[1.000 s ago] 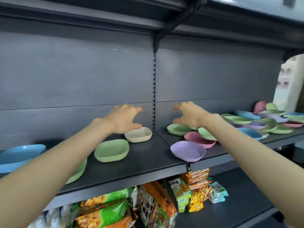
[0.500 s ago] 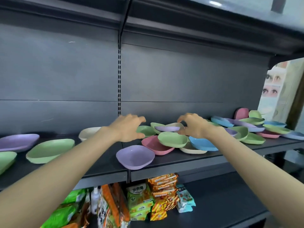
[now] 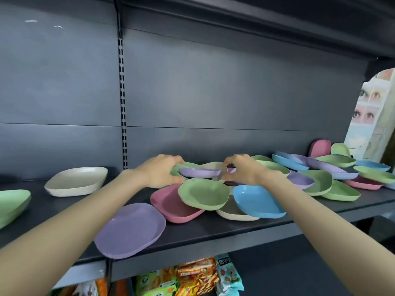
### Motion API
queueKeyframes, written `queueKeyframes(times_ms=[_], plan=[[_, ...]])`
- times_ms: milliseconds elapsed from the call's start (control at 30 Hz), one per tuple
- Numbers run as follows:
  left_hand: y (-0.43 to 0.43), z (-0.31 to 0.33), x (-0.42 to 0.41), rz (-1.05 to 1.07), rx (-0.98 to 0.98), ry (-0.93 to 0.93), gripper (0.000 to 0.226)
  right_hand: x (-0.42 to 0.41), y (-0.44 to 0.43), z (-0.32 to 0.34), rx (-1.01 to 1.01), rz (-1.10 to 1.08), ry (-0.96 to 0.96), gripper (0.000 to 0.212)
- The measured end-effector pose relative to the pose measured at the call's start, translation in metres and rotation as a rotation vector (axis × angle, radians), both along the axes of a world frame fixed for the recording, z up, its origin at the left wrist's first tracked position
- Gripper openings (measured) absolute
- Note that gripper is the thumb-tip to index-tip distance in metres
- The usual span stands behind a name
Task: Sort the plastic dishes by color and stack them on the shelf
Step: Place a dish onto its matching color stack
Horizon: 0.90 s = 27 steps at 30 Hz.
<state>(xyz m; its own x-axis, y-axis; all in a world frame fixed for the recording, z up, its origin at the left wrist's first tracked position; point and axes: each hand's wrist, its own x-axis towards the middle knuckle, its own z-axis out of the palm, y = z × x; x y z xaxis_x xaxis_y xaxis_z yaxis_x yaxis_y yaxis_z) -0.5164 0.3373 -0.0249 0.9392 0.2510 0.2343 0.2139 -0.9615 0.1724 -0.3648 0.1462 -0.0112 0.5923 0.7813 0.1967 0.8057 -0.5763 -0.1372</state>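
A lilac dish (image 3: 199, 172) is seen atop the jumble of dishes at the middle of the shelf (image 3: 203, 229), raised over a green dish (image 3: 203, 194) and a pink dish (image 3: 171, 207). It is flanked by the left hand (image 3: 162, 173) and the right hand (image 3: 242, 169), each with fingers and thumb curved round one end (whether the rim is actually gripped cannot be told). A larger purple dish (image 3: 130, 229) is laid at the front edge, and a cream dish (image 3: 77, 181) is set well apart to the left
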Motion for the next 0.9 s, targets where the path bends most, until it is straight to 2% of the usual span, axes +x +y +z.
queueKeyframes(times_ms=[233, 400, 567, 700, 833, 900], plan=[[0.025, -0.023, 0.056, -0.047, -0.182, -0.033, 0.054, 0.059, 0.025, -0.014, -0.007, 0.098, 0.092, 0.042], [0.024, -0.038, 0.075, -0.114, -0.217, -0.079, 0.043, 0.084, 0.034, -0.019, 0.025, 0.256, 0.122, 0.028], [0.013, -0.039, 0.084, -0.091, -0.224, -0.178, 0.014, 0.1, 0.041, -0.025, 0.071, 0.39, 0.162, 0.008], [-0.002, -0.035, 0.08, -0.046, -0.247, -0.254, 0.013, 0.11, 0.039, -0.023, 0.124, 0.494, 0.184, 0.004], [-0.016, -0.023, 0.06, -0.01, -0.242, -0.376, 0.01, 0.108, 0.034, -0.016, 0.28, 0.605, 0.328, 0.013], [-0.025, -0.016, 0.044, 0.003, -0.239, -0.426, 0.008, 0.101, 0.034, -0.012, 0.369, 0.646, 0.416, 0.01]])
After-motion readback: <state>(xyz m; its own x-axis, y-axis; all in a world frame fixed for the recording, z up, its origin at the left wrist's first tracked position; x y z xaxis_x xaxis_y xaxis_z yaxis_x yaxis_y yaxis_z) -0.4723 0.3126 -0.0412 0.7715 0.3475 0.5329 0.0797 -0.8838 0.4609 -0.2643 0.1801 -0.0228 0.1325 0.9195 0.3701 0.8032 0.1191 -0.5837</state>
